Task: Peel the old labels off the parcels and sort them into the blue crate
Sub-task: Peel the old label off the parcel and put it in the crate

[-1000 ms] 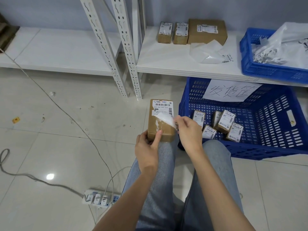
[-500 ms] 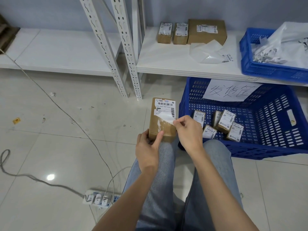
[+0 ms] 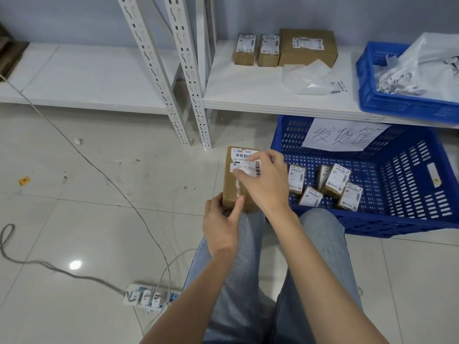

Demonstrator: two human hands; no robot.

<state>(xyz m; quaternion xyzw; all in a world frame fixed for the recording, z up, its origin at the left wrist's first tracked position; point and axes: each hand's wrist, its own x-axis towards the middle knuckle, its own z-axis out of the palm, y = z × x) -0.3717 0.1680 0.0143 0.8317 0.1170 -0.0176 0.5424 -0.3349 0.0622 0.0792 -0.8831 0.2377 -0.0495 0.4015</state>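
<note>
A brown cardboard parcel stands on end on my left knee. My left hand grips its lower end, thumb on the front face. My right hand lies across the upper front and pinches the white shipping label, which is partly lifted, with bare cardboard and glue traces below it. To the right on the floor is the blue crate with a handwritten paper sign. It holds several small labelled parcels.
Three more labelled parcels and a crumpled sheet of label backing lie on the low white shelf. A second blue crate holding white plastic bags sits at its right. Shelf uprights and a power strip stand to my left.
My right hand has moved up and left across the parcel's face, drawing the loose label flap upward and baring more cardboard. My left hand keeps its grip at the bottom.
</note>
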